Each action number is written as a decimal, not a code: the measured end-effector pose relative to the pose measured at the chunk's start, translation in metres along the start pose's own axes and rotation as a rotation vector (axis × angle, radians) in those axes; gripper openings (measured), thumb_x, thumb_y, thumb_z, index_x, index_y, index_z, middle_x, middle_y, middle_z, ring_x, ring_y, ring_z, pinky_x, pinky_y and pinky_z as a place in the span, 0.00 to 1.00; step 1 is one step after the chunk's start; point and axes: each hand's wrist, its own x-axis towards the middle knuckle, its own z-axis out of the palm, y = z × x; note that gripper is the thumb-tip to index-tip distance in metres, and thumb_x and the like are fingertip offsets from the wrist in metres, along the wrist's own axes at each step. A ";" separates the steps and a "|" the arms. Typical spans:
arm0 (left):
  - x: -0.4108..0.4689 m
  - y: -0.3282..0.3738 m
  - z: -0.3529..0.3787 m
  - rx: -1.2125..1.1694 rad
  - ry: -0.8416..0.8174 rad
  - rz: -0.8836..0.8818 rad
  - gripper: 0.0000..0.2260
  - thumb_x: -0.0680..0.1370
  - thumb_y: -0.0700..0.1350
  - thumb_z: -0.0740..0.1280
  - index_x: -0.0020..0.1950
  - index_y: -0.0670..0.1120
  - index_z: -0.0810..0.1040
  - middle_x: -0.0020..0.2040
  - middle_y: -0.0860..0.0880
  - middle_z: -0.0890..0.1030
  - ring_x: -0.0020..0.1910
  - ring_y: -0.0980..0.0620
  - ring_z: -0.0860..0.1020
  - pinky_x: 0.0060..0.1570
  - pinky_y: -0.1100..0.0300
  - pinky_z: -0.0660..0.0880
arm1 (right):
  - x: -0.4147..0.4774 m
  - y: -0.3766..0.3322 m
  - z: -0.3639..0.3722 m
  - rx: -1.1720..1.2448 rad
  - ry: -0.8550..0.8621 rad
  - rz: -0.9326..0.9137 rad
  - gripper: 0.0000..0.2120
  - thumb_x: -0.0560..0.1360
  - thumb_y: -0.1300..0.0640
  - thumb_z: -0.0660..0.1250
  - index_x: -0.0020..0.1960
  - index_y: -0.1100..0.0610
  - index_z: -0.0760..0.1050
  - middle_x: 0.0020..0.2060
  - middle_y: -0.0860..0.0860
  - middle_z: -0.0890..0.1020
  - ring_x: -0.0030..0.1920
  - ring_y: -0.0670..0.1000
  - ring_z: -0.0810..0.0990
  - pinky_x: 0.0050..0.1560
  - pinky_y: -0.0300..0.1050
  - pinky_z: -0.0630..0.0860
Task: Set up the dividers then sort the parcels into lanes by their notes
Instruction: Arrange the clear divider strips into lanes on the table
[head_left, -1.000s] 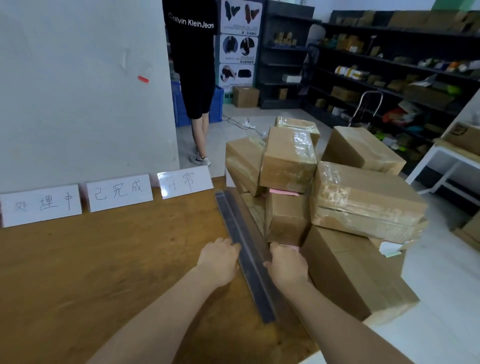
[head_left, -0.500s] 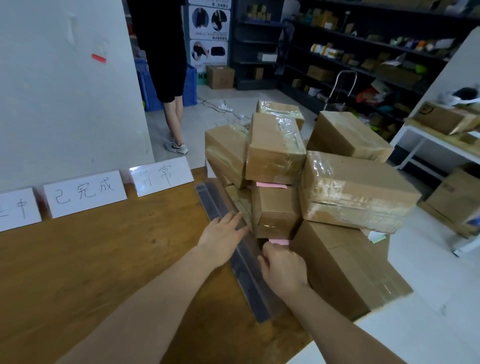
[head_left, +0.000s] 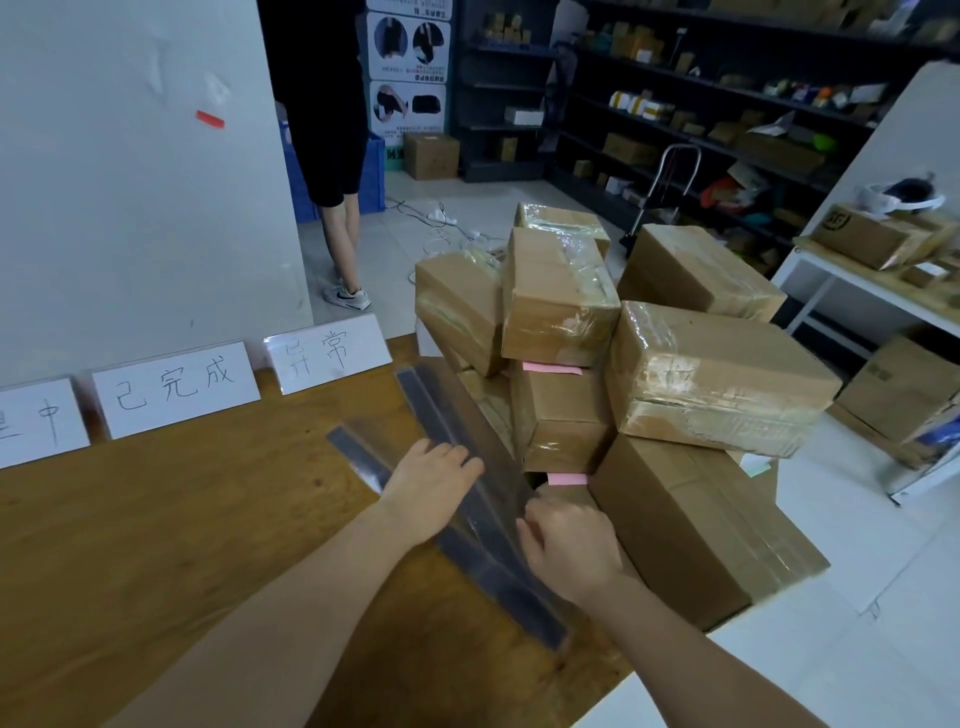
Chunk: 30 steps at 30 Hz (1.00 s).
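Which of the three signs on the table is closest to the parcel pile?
The rightmost sign, 异常: its right end comes close to the parcels. The 已完成 sign and the cut-off one ending 中 stand farther left.

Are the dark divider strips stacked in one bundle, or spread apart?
Spread apart. Under the left hand, one divider strip fans left, away from the other strips in the right hand.

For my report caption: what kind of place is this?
Probably a small parcel stockroom: taped brown cardboard parcels piled at a wooden table, dark shelves of boxed goods behind, handwritten white signs.
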 end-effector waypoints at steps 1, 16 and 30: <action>-0.002 -0.003 0.001 0.015 -0.022 -0.013 0.17 0.80 0.40 0.62 0.69 0.48 0.70 0.65 0.47 0.74 0.65 0.47 0.72 0.64 0.52 0.65 | 0.000 0.001 -0.002 0.007 0.006 0.004 0.11 0.78 0.52 0.62 0.38 0.52 0.73 0.36 0.48 0.77 0.35 0.48 0.77 0.34 0.43 0.75; -0.077 -0.090 0.012 0.155 -0.254 -0.369 0.12 0.82 0.51 0.60 0.63 0.52 0.78 0.61 0.50 0.78 0.63 0.48 0.73 0.65 0.51 0.64 | 0.022 -0.010 -0.002 -0.030 -0.096 0.443 0.09 0.78 0.50 0.67 0.53 0.54 0.77 0.46 0.51 0.81 0.48 0.54 0.82 0.41 0.44 0.74; -0.170 -0.077 0.004 0.102 -0.400 -0.750 0.12 0.77 0.35 0.61 0.52 0.47 0.81 0.51 0.49 0.82 0.52 0.47 0.81 0.39 0.56 0.72 | 0.001 -0.035 0.000 -0.138 -0.036 0.158 0.08 0.80 0.52 0.58 0.51 0.54 0.73 0.42 0.52 0.82 0.43 0.53 0.82 0.38 0.45 0.78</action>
